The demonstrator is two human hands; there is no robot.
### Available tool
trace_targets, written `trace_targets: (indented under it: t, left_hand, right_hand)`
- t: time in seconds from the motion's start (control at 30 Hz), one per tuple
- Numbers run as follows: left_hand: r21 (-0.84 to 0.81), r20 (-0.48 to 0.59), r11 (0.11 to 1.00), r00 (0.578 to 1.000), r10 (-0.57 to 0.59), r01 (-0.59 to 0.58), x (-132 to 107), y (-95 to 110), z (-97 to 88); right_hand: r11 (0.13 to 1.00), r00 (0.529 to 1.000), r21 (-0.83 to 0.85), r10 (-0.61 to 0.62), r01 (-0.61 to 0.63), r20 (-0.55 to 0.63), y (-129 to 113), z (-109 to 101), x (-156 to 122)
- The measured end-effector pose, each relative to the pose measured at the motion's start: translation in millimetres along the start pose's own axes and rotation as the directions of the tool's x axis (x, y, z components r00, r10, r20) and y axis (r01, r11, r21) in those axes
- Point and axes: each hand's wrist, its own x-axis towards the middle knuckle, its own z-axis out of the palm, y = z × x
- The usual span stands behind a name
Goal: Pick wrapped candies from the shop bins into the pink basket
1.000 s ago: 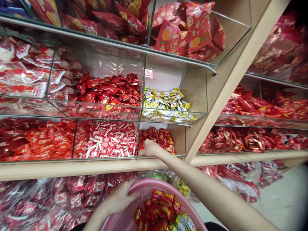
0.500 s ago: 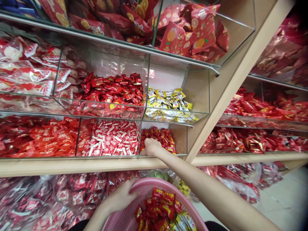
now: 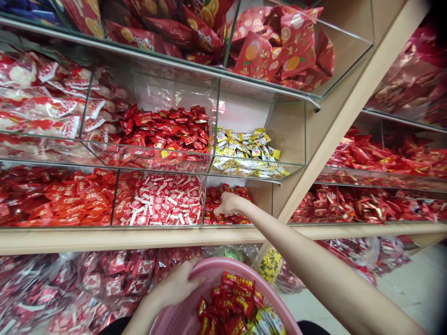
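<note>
My left hand point(image 3: 178, 283) grips the left rim of a pink plastic basket point(image 3: 193, 302), its thumb over the edge. Inside the basket lie red wrapped candies point(image 3: 240, 302) with yellow lettering, and some white-and-yellow wrapped candies point(image 3: 268, 322) at the lower right. My right hand point(image 3: 229, 204) reaches into the bottom-row right compartment, among small red wrapped candies point(image 3: 212, 195). Its fingers curl down onto the pile; whatever is between them is hidden.
A glass divider separates this compartment from red-and-white candies point(image 3: 169, 200). Above it, a glass-fronted compartment holds yellow-and-white candies point(image 3: 249, 146). A wooden ledge point(image 3: 139, 239) runs below, a slanting wooden post point(image 3: 335, 125) stands right. Bagged sweets point(image 3: 115, 279) lie underneath.
My right hand has shifted to the right and slightly up within the compartment, its fingers now curled over the red candies. My left hand and the basket stay in place.
</note>
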Motion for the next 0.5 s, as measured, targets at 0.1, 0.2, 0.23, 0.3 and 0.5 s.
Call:
trace_targets:
  t: [0.1,0.2,0.23,0.3,0.5]
  left_hand:
    - [0.011,0.005,1.0,1.0,-0.006,0.006,-0.4,2.2,-0.3]
    - [0.0,0.008,1.0,1.0,0.0,0.0,-1.5,4.4,-0.6]
    - [-0.005,0.006,1.0,1.0,-0.002,0.002,-1.7,4.4,-0.6]
    - [-0.006,0.001,1.0,1.0,-0.007,0.007,-1.8,3.1,-0.3]
    - [0.011,-0.005,0.999,1.0,0.03,-0.03,-0.7,-1.2,0.2]
  right_hand:
    - [0.999,0.999,-0.014,0.033,-0.033,0.032,5.8,0.1,0.5]
    - [0.997,0.998,-0.052,0.063,-0.061,0.024,4.8,8.2,1.1]
    - [0.995,0.997,-0.072,0.072,-0.071,0.019,3.0,11.3,1.2]
    - [0.99,0.996,-0.113,0.084,-0.084,-0.002,-1.5,16.4,1.4]
    - [0.978,0.997,-0.192,0.067,-0.075,-0.049,-8.8,21.1,3.0]
